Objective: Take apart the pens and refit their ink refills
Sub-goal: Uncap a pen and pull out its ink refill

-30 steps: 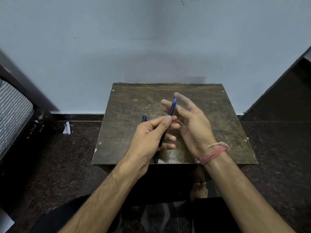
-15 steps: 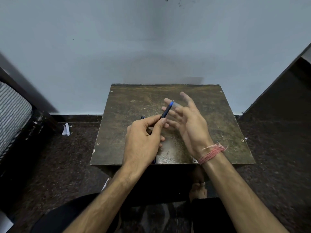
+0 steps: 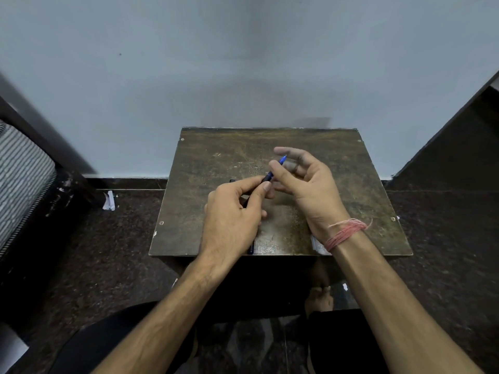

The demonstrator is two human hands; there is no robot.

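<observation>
Progress looks early: left hand point(image 3: 232, 214) pinches a dark pen point(image 3: 271, 174) above the table point(image 3: 351, 184), blue tip up toward the loosely open right hand point(image 3: 302, 179) touching it, no refill visible yet, another pen point(image 3: 251, 245) waiting underneath.

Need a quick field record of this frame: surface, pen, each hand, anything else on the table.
surface: small worn wooden table against a pale wall
pen: dark pen with blue tip, held above the table, tip pointing away and right
left hand: left hand pinches the pen's lower barrel
right hand: right hand open, fingers spread around the tip end
other: second pen mostly hidden under the left hand
wrist: red thread band on the right wrist
</observation>
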